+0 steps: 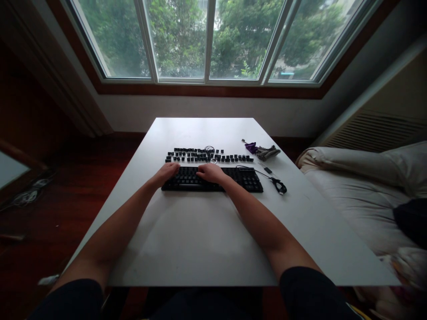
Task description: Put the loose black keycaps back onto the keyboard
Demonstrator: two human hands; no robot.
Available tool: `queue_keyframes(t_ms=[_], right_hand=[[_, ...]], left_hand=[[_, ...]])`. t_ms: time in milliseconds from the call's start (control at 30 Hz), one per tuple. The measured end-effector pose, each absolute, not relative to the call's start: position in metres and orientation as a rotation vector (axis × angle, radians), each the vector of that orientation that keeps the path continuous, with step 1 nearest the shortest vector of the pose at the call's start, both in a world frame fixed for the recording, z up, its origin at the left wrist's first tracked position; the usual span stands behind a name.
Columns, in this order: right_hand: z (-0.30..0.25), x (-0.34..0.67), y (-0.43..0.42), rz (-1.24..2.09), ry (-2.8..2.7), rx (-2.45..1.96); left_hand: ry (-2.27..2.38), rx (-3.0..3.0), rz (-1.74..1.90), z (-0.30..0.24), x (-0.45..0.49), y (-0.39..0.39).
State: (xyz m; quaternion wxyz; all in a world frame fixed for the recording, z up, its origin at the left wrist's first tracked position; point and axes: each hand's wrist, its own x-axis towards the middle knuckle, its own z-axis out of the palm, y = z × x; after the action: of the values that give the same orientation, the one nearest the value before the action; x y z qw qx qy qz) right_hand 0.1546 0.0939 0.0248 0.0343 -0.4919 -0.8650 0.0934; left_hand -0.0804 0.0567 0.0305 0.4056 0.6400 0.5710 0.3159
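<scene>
Head view: black keyboard directly beneath both hands' fingers, long axis left to right; left hand at its left end, right hand nearer its middle; fingers curled, cannot tell whether gripping; loose keycaps just beyond.

On the black keyboard before me, and on the loose keycaps at its far side, I can read no letter, number or brand.

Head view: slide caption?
Left hand and right hand at a black keyboard on a white table, loose keycaps in rows beyond it, bundled cable to its right.
</scene>
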Motion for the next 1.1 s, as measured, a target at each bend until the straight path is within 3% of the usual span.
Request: queue_keyframes(t_ms=[167, 433, 667, 800, 1100], right_hand=[[0.023, 0.154, 0.094, 0.286, -2.653, -1.519], [0.024, 0.15, 0.091, 0.263, -2.662, -1.516], [0.027, 0.152, 0.09, 0.293, -2.654, -1.526], [0.027, 0.156, 0.091, 0.294, -2.652, -1.524], [0.027, 0.16, 0.092, 0.289, -2.647, -1.516]], left_hand=[[1.419, 2.001, 0.624, 0.027, -0.078, 0.05], [1.285, 1.887, 0.617, 0.029, -0.086, 0.053], [1.781, 1.887, 1.008, 0.017, -0.127, 0.085], [1.984, 1.998, 0.969, 0.001, -0.15, 0.104], [1.937, 2.359, 0.755, -0.002, -0.158, 0.115]])
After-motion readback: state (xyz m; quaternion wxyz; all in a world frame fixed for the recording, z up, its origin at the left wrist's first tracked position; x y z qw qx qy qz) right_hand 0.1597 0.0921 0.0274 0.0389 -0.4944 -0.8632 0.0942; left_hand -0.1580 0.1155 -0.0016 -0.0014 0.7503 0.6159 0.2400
